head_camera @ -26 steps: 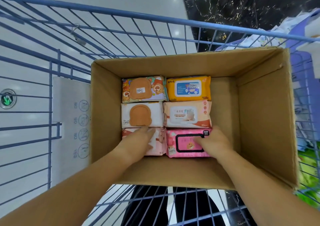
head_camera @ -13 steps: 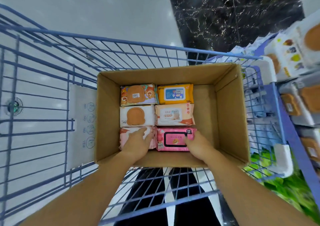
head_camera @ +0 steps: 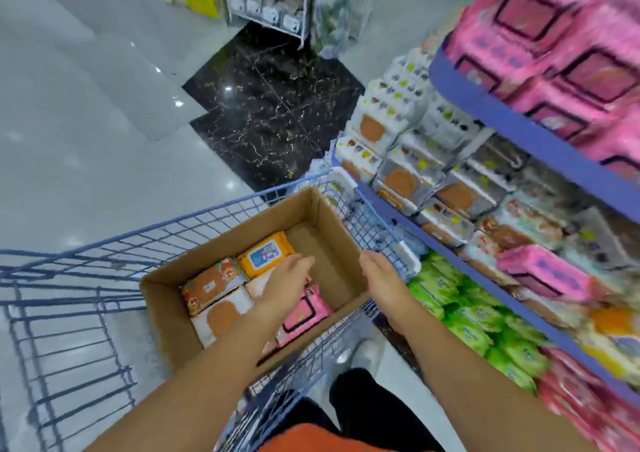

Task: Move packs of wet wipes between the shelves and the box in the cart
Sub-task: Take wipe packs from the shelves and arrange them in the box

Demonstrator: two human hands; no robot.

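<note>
Left hand (head_camera: 289,278) and right hand (head_camera: 379,275), fingers loose and holding nothing, are hovering over the box (head_camera: 166,299), packs (head_camera: 266,254) filling its 9 o'clock side; advisable: reaching to shelves (head_camera: 519,133) at 3 o'clock, gripping one pack across its short sides.

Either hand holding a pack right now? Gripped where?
Nothing is held. The left hand is open, fingers straight, over the packs in the box; the right hand is open by the box's right wall.
</note>
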